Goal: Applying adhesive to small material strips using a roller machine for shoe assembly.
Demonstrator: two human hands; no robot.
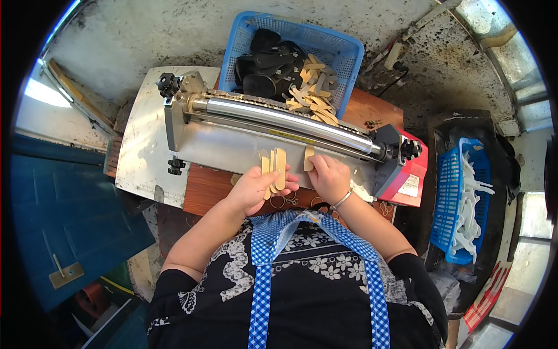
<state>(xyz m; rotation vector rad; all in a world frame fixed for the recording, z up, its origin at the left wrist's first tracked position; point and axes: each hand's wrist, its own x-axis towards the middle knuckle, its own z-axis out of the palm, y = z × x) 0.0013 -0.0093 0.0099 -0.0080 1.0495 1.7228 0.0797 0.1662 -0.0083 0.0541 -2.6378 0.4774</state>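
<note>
My left hand (256,189) is closed around several flat tan strips with rounded ends (280,168), fanned out upright between thumb and fingers. Between the fingertips of my right hand (330,177) is one single tan strip (308,157), its upper end pointing at the machine. Both hands are just in front of a roller machine with a long shiny metal roller (279,120) and a flat metal feed plate (232,139). The single strip appears over the plate's front part; whether it touches the plate I cannot tell.
Behind the roller, a blue plastic basket (354,64) holds black pieces (270,64) and a heap of tan strips (319,99). Black knobs (168,85) and a red end housing (412,180) flank the machine. At the right, another blue basket (444,198) contains white pieces (468,215).
</note>
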